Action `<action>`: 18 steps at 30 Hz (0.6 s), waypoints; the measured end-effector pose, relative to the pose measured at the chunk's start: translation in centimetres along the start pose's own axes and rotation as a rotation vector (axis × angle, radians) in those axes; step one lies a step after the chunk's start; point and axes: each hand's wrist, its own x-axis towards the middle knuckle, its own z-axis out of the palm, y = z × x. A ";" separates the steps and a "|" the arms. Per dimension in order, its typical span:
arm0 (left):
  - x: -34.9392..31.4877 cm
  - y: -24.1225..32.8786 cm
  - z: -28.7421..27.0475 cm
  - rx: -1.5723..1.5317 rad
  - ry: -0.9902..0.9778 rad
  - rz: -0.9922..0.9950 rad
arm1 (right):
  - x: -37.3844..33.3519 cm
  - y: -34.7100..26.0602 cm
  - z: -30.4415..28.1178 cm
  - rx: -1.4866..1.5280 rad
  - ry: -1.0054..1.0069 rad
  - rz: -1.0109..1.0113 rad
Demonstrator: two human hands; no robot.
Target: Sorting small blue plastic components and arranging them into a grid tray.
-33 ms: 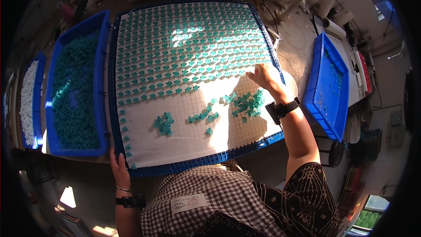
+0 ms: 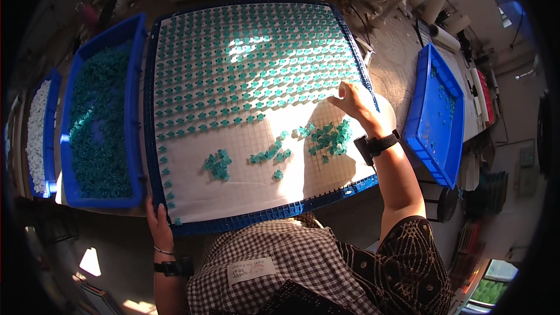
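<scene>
Your right hand (image 2: 353, 102) is curled, can't tell if pinching anything, with the loose teal pieces (image 2: 331, 139) just nearside of it, strung out leftward, well apart from your left hand (image 2: 159, 224), grip unclear at the blue tray's (image 2: 251, 220) near-left corner.

Can't tell if your right hand (image 2: 356, 104) is pinching anything. Your teal pieces (image 2: 333, 138) are too tiny to make out properly, and the frame's near edge chops off your left forearm (image 2: 169, 294).
</scene>
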 end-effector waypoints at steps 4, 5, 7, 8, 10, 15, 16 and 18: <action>0.0 -0.5 -0.1 -0.021 -0.017 0.009 | 0.3 1.7 0.3 0.199 0.098 -0.404; 0.1 -0.5 0.0 -0.003 -0.010 0.012 | 0.4 2.1 0.7 0.195 0.103 -0.421; 0.2 -0.6 0.0 0.016 0.000 0.015 | 0.4 2.2 1.1 0.192 0.107 -0.440; 0.1 -0.7 -0.1 0.015 0.006 0.013 | 0.5 1.9 1.2 0.214 0.163 -0.458; 0.1 -0.9 -0.2 0.013 0.011 0.014 | 0.5 1.9 1.3 0.234 0.221 -0.474; 0.2 -0.8 -0.3 -0.008 -0.016 0.015 | 0.7 2.3 1.0 0.161 0.177 -0.323; 0.2 -0.8 -0.2 -0.010 -0.017 0.016 | 0.6 2.5 1.0 0.160 0.178 -0.322; 0.2 -0.6 -0.1 -0.022 -0.023 0.016 | 0.4 2.8 1.2 0.270 0.141 -0.303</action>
